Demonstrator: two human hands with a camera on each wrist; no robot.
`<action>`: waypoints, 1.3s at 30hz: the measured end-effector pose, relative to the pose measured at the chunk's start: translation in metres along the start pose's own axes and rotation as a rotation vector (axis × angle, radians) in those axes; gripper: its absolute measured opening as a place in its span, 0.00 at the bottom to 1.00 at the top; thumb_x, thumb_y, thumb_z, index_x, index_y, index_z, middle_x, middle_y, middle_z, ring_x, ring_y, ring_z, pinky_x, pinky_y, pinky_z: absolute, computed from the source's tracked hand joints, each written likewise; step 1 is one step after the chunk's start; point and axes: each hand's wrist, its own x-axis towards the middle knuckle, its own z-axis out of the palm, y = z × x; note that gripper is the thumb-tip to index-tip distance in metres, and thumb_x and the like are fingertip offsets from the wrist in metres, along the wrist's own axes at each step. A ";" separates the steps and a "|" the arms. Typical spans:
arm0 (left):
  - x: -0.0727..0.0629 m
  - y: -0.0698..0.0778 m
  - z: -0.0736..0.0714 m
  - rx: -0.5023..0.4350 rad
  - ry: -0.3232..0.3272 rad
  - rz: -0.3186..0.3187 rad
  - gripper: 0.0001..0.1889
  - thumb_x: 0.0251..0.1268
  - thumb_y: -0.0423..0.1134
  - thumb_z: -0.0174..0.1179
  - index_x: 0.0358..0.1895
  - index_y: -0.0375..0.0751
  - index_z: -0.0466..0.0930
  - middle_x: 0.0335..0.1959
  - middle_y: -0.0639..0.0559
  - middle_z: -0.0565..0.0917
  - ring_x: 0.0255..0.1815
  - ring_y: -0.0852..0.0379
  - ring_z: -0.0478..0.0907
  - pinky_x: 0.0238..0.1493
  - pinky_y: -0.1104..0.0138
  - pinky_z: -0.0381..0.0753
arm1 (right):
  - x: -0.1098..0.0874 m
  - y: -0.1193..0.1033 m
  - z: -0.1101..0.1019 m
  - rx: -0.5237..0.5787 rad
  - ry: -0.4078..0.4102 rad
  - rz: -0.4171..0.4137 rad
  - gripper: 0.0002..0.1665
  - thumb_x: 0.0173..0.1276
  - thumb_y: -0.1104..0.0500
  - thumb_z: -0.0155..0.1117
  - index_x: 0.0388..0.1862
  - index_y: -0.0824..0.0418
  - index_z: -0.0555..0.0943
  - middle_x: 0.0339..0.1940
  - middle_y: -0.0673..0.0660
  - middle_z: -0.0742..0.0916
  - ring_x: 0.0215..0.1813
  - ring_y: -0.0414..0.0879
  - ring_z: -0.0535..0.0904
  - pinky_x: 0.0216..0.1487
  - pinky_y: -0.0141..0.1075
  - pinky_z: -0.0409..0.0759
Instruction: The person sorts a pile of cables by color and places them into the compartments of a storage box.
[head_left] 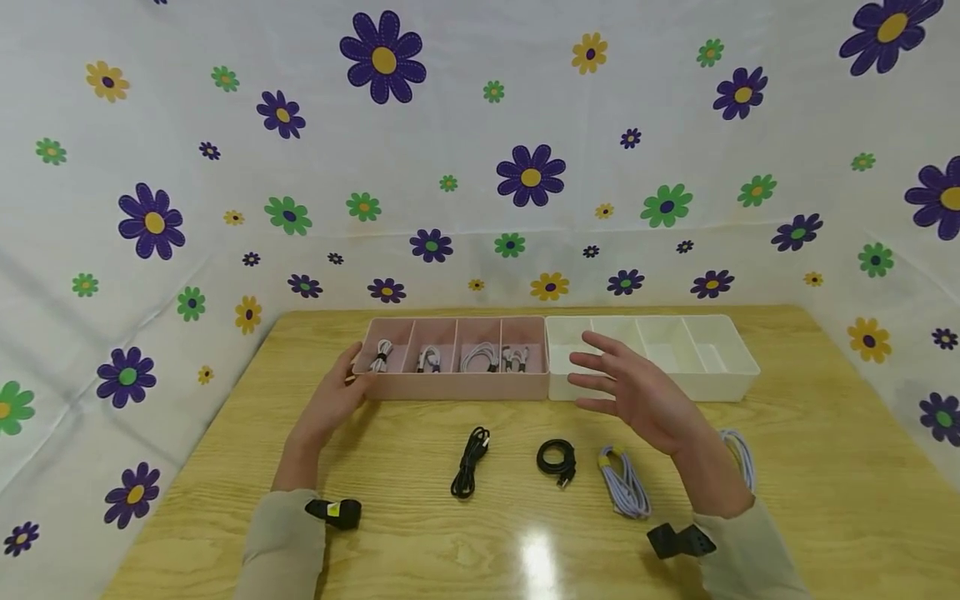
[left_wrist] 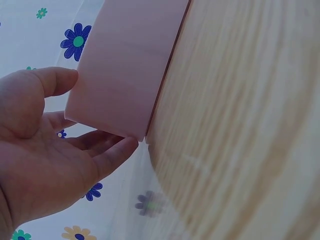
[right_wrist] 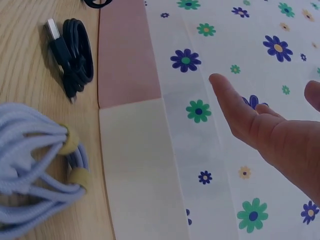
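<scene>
My left hand (head_left: 335, 400) is at the left end of a long pink divided box (head_left: 457, 387). In the left wrist view, its thumb and fingertips touch the box's end edges, the fingers only slightly bent. Coiled cables, mostly white, lie in the pink compartments, such as a bundled white cable (head_left: 381, 355) at the left. My right hand (head_left: 648, 400) hovers with spread fingers in front of a white divided box (head_left: 720, 387), holding nothing. The right wrist view shows the two boxes end to end. My right hand hides part of the white box.
On the wooden table (head_left: 405, 550), nearer me than the boxes, lie a long black cable bundle (head_left: 469, 463), a round black USB cable coil (head_left: 556, 461) and a lavender cable bundle (head_left: 625, 483). Another lavender cable (head_left: 740, 458) is partly behind my right forearm. A flowered cloth (head_left: 450, 125) hangs behind.
</scene>
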 end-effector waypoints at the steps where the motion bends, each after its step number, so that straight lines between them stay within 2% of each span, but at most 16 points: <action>1: 0.000 -0.001 0.000 -0.002 -0.002 0.004 0.36 0.80 0.42 0.46 0.81 0.45 0.37 0.76 0.28 0.52 0.74 0.34 0.57 0.66 0.44 0.68 | -0.002 0.000 -0.001 -0.025 0.011 -0.002 0.36 0.83 0.50 0.41 0.82 0.60 0.45 0.78 0.69 0.57 0.68 0.49 0.72 0.62 0.41 0.77; 7: 0.000 -0.003 0.000 0.008 0.000 0.021 0.36 0.80 0.43 0.47 0.81 0.46 0.39 0.76 0.29 0.54 0.73 0.34 0.59 0.65 0.45 0.69 | -0.013 -0.004 -0.016 -0.110 0.055 -0.048 0.33 0.83 0.50 0.43 0.80 0.59 0.52 0.75 0.67 0.63 0.65 0.46 0.76 0.59 0.41 0.79; 15: 0.003 0.001 -0.001 0.021 -0.020 0.039 0.38 0.79 0.46 0.48 0.82 0.46 0.37 0.76 0.28 0.53 0.73 0.34 0.57 0.67 0.43 0.67 | -0.030 -0.011 -0.044 -0.146 0.057 -0.100 0.29 0.84 0.54 0.41 0.79 0.55 0.55 0.67 0.51 0.71 0.63 0.43 0.77 0.57 0.40 0.81; 18: 0.004 0.002 -0.002 0.036 -0.019 0.034 0.38 0.79 0.47 0.48 0.82 0.47 0.37 0.77 0.29 0.52 0.74 0.34 0.57 0.68 0.43 0.65 | -0.037 -0.014 -0.054 -0.215 0.091 -0.106 0.30 0.84 0.54 0.41 0.80 0.55 0.54 0.69 0.54 0.69 0.62 0.42 0.78 0.55 0.40 0.82; 22: 0.004 -0.002 -0.002 0.050 -0.018 0.020 0.38 0.79 0.47 0.48 0.82 0.47 0.36 0.76 0.29 0.52 0.73 0.33 0.57 0.68 0.43 0.66 | -0.048 -0.020 -0.065 -0.364 0.139 -0.058 0.33 0.83 0.52 0.44 0.81 0.57 0.50 0.74 0.66 0.62 0.62 0.39 0.77 0.54 0.38 0.82; 24: 0.003 -0.004 -0.002 0.048 -0.016 0.023 0.38 0.79 0.46 0.48 0.82 0.47 0.37 0.76 0.29 0.52 0.73 0.33 0.58 0.67 0.43 0.67 | -0.054 -0.022 -0.069 -0.429 0.155 -0.022 0.35 0.83 0.51 0.45 0.81 0.59 0.48 0.76 0.70 0.59 0.62 0.40 0.76 0.53 0.38 0.82; 28: 0.002 -0.007 -0.002 0.061 -0.019 0.030 0.38 0.79 0.47 0.49 0.81 0.45 0.38 0.77 0.30 0.52 0.73 0.33 0.58 0.67 0.43 0.67 | -0.064 -0.023 -0.079 -0.520 0.173 0.056 0.37 0.82 0.50 0.47 0.81 0.61 0.48 0.77 0.71 0.59 0.66 0.56 0.72 0.52 0.39 0.82; 31: 0.000 -0.008 -0.002 0.072 -0.031 0.028 0.38 0.79 0.47 0.49 0.81 0.45 0.38 0.77 0.29 0.52 0.73 0.32 0.57 0.67 0.42 0.67 | -0.072 -0.021 -0.088 -0.571 0.171 0.110 0.37 0.82 0.50 0.46 0.80 0.63 0.48 0.76 0.72 0.60 0.69 0.69 0.66 0.53 0.46 0.82; 35: 0.001 -0.007 -0.002 0.058 -0.036 0.038 0.38 0.79 0.48 0.48 0.81 0.46 0.38 0.76 0.29 0.53 0.73 0.32 0.57 0.67 0.42 0.66 | -0.079 -0.020 -0.099 -0.656 0.183 0.161 0.37 0.81 0.50 0.47 0.78 0.67 0.52 0.73 0.75 0.63 0.68 0.73 0.65 0.52 0.55 0.81; 39: 0.003 -0.004 -0.002 0.054 -0.028 0.038 0.37 0.79 0.47 0.48 0.81 0.46 0.38 0.76 0.29 0.54 0.71 0.34 0.59 0.67 0.43 0.67 | -0.080 -0.021 -0.106 -0.752 0.195 0.211 0.37 0.80 0.48 0.50 0.76 0.69 0.57 0.67 0.75 0.69 0.64 0.72 0.70 0.50 0.54 0.82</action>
